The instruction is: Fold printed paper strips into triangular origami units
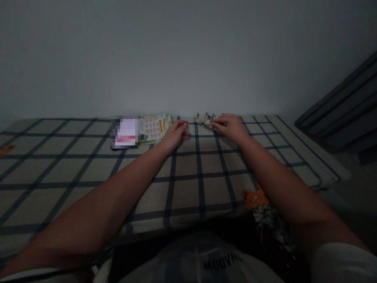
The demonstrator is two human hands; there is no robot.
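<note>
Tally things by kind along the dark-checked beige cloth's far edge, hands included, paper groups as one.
Bare hands (left hand, right hand): 2
Blurred rectangular device, screen lit: 1
Fanned pile of colourful printed paper: 1
Crumpled printed paper cluster: 1
Total: 5

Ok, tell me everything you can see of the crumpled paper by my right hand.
The crumpled paper looks thin and printed, whitish with green and dark patches, bent into peaks; I can't tell whether it's one piece or several. It lies near the far edge of the checked cloth, by the wall. Your right hand appears to pinch its right end.
</note>
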